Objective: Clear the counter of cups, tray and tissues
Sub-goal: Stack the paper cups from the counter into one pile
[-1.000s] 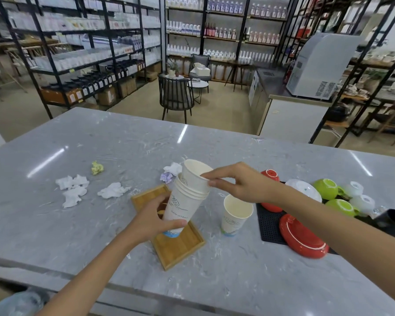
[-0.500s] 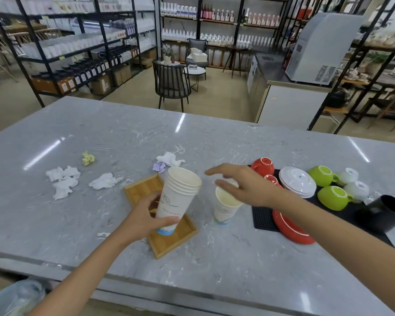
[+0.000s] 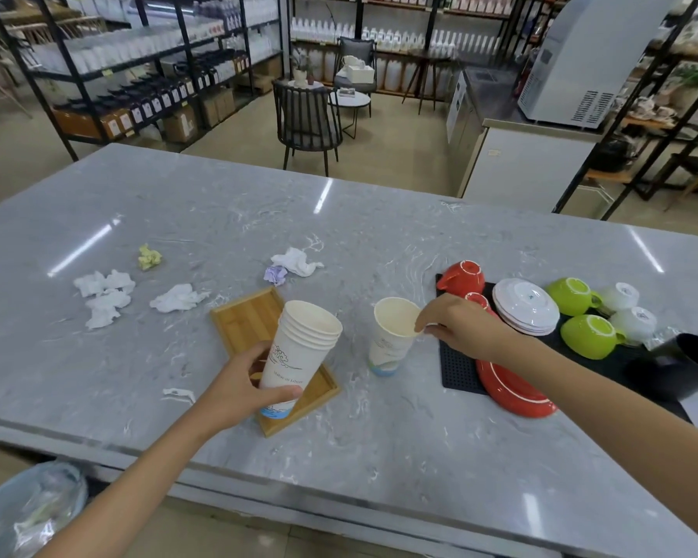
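My left hand (image 3: 242, 386) grips a stack of several nested white paper cups (image 3: 299, 348), held tilted just above the wooden tray (image 3: 246, 322). One more paper cup (image 3: 391, 340) stands upright on the grey counter (image 3: 379, 243) to the right of the tray. My right hand (image 3: 460, 330) pinches that cup's right rim with thumb and fingers. Crumpled white tissues (image 3: 105, 296) lie at the left, another white tissue (image 3: 178, 298) beside the tray, a yellow wad (image 3: 150, 257) behind them, and a white tissue (image 3: 297, 261) with a purple wad (image 3: 275, 274) behind the tray.
A black mat (image 3: 458, 368) at the right carries red cups (image 3: 462, 275), white saucers (image 3: 526, 306), green cups (image 3: 589, 336), small white cups (image 3: 633, 320) and a red saucer (image 3: 508, 388). A black pitcher (image 3: 677, 370) stands at the far right. A lined bin (image 3: 25, 513) sits below the counter's near left edge.
My right hand let go of the stack's top cup, moved right and down, and took hold of the single cup's rim. The stack in my left hand lowered slightly.
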